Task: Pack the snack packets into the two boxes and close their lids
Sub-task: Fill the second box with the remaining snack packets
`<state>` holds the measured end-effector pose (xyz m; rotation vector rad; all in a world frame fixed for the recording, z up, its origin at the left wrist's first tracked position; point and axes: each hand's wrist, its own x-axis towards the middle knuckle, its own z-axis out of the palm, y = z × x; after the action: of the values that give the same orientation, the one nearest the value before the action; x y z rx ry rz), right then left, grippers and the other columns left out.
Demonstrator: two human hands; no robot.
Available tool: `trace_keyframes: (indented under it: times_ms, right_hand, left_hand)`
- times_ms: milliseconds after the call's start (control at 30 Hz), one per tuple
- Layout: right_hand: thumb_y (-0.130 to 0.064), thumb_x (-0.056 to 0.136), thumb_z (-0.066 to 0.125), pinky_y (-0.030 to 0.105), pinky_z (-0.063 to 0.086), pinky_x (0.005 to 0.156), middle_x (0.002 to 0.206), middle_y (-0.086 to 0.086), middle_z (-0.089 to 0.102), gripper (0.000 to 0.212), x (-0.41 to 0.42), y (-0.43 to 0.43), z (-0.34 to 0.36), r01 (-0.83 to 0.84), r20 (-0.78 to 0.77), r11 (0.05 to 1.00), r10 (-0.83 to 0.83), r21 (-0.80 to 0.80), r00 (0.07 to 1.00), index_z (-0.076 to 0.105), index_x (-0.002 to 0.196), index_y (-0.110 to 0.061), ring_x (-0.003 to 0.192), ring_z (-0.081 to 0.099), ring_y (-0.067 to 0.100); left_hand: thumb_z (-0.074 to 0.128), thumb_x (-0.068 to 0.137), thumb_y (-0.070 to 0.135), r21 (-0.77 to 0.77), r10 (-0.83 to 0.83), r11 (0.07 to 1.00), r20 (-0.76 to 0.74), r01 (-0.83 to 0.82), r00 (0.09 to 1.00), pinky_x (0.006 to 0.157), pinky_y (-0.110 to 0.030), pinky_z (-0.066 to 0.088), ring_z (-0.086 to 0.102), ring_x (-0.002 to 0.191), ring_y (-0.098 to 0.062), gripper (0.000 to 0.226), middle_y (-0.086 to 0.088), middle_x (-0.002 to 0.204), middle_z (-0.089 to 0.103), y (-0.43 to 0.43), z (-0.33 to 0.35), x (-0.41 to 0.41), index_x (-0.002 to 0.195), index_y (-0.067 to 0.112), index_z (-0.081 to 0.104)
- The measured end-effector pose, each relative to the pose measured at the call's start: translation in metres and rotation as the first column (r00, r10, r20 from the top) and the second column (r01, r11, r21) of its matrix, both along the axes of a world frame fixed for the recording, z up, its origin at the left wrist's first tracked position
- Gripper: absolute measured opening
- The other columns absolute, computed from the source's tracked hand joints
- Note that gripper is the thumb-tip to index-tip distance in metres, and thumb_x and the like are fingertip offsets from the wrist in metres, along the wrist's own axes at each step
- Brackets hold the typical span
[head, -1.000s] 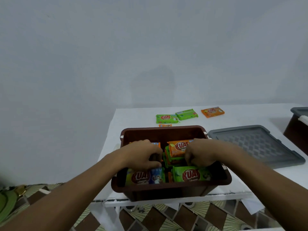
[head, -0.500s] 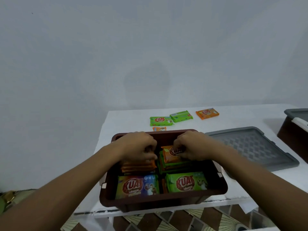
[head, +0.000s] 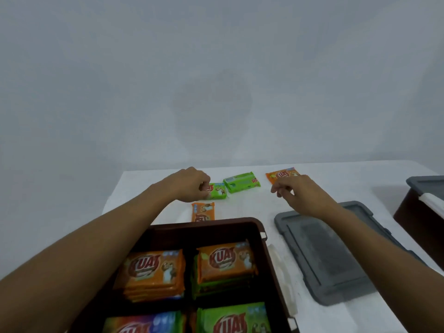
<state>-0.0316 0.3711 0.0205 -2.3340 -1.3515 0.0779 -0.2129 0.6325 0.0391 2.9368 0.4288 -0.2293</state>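
The left hand is reached out to 11 o'clock of the open brown plastic box. Its fingers are curled. The left end of a small green snack packet is pinched by them and hidden under them.

The right hand is held out at 1 o'clock of the box. The near edge of a small orange snack packet is covered by it. Its fingers are bent down loosely. Whether that packet is touched cannot be told.

A second green packet is laid between the two hands, apart from both. Another orange packet is laid at 12 o'clock, just beside the far wall of the box, and its near end is hidden by the rim.

Inside the box, a pile of orange packets is stacked on the 9 o'clock side. An orange-topped pile with green ones under it is stacked on the 3 o'clock side. Toward 6 o'clock, a green packet and a rainbow-coloured packet are cut off by the bottom edge.

A flat grey plastic lid is laid on the white table at 3 o'clock of the box, and part of it is hidden by the right arm. A second brown box with a grey lid on top is cut off at the right edge. The small print on the packets is blurred.
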Motion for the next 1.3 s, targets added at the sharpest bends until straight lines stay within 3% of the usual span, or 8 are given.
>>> trace_keyframes:
  times_ms: [167, 267, 533, 633, 767, 933, 1067, 1300]
  right_hand:
    - [-0.020, 0.094, 0.052, 0.037, 0.050, 0.086, 0.120, -0.001, 0.063, 0.021, 0.064, 0.005, -0.025, 0.139, 0.034, 0.962, -0.134, -0.236, 0.990, 0.064, 0.106, -0.033, 0.104, 0.058, 0.021]
    - [-0.020, 0.095, 0.050, 0.037, 0.041, 0.101, 0.148, 0.000, 0.043, 0.042, 0.094, 0.012, -0.040, 0.177, 0.032, 0.903, -0.179, -0.390, 0.983, 0.050, 0.136, -0.031, 0.129, 0.046, 0.024]
    - [-0.008, 0.092, 0.049, 0.052, 0.026, 0.111, 0.163, 0.000, 0.009, 0.077, 0.132, 0.043, -0.061, 0.184, 0.079, 0.849, -0.167, -0.495, 0.983, 0.008, 0.155, -0.026, 0.147, 0.010, 0.025]
    - [-0.025, 0.090, 0.058, 0.053, 0.030, 0.107, 0.155, 0.007, 0.022, 0.078, 0.141, 0.052, -0.061, 0.211, 0.144, 0.820, -0.157, -0.532, 0.977, 0.012, 0.153, -0.022, 0.139, 0.020, 0.031]
    - [-0.054, 0.073, 0.073, 0.045, 0.033, 0.096, 0.126, 0.005, 0.046, 0.068, 0.150, 0.059, -0.053, 0.196, 0.144, 0.783, -0.136, -0.590, 0.980, 0.045, 0.127, -0.024, 0.118, 0.038, 0.026]
    - [-0.035, 0.069, 0.084, 0.039, 0.057, 0.078, 0.111, 0.003, 0.059, 0.066, 0.139, 0.052, -0.045, 0.107, -0.118, 0.896, -0.174, -0.431, 0.978, 0.040, 0.116, -0.021, 0.091, 0.060, 0.019]
    - [-0.030, 0.071, 0.084, 0.022, 0.048, 0.071, 0.108, -0.002, 0.058, 0.061, 0.115, 0.048, -0.026, -0.006, -0.303, 0.947, -0.097, -0.321, 0.948, 0.050, 0.120, -0.019, 0.094, 0.058, 0.015]
    - [-0.042, 0.075, 0.079, 0.024, 0.048, 0.064, 0.096, -0.002, 0.066, 0.042, 0.032, 0.045, 0.025, -0.069, -0.501, 0.993, 0.013, -0.094, 0.865, 0.061, 0.108, -0.025, 0.083, 0.063, 0.014]
  left_hand:
    - [0.055, 0.080, 0.071, 0.054, 0.182, 0.983, -0.346, -0.174, 0.920, 0.059, -0.029, 0.058, 0.068, 0.049, -0.019, 0.057, -0.006, 0.076, 0.069, -0.016, -0.016, 0.035, 0.073, 0.015, 0.053]
    - [0.066, 0.072, 0.071, 0.078, 0.220, 0.975, -0.400, -0.206, 0.889, 0.053, -0.025, 0.053, 0.069, 0.052, -0.018, 0.071, -0.006, 0.086, 0.071, -0.021, -0.029, 0.046, 0.099, 0.006, 0.061]
    - [0.085, 0.066, 0.045, -0.030, 0.027, 0.999, -0.305, -0.038, 0.952, 0.079, -0.030, 0.039, 0.051, 0.116, -0.026, 0.087, -0.006, 0.128, 0.053, -0.027, -0.041, 0.063, 0.133, 0.014, 0.040]
    - [0.087, 0.062, 0.044, -0.102, 0.006, 0.994, -0.301, -0.038, 0.954, 0.077, -0.031, 0.043, 0.051, 0.100, -0.020, 0.077, -0.001, 0.116, 0.054, -0.017, -0.041, 0.060, 0.118, 0.019, 0.042]
    - [0.085, 0.064, 0.047, -0.079, 0.004, 0.996, -0.396, -0.038, 0.918, 0.075, -0.034, 0.047, 0.055, 0.096, -0.023, 0.063, -0.002, 0.107, 0.057, -0.002, -0.045, 0.057, 0.108, 0.015, 0.052]
    - [0.081, 0.068, 0.046, -0.082, -0.036, 0.997, -0.389, 0.004, 0.920, 0.070, -0.031, 0.044, 0.055, 0.094, -0.020, 0.059, -0.001, 0.104, 0.054, 0.000, -0.050, 0.054, 0.108, 0.018, 0.048]
    - [0.070, 0.083, 0.030, -0.134, -0.104, 0.989, -0.298, 0.066, 0.949, 0.068, -0.029, 0.040, 0.052, 0.084, -0.019, 0.031, -0.001, 0.094, 0.054, 0.000, -0.043, 0.050, 0.104, 0.012, 0.056]
    - [0.057, 0.082, 0.027, -0.233, -0.008, 0.972, -0.024, 0.002, 1.000, 0.062, -0.030, 0.043, 0.058, 0.075, -0.021, 0.018, 0.003, 0.080, 0.055, 0.008, -0.001, 0.014, 0.094, 0.019, 0.046]
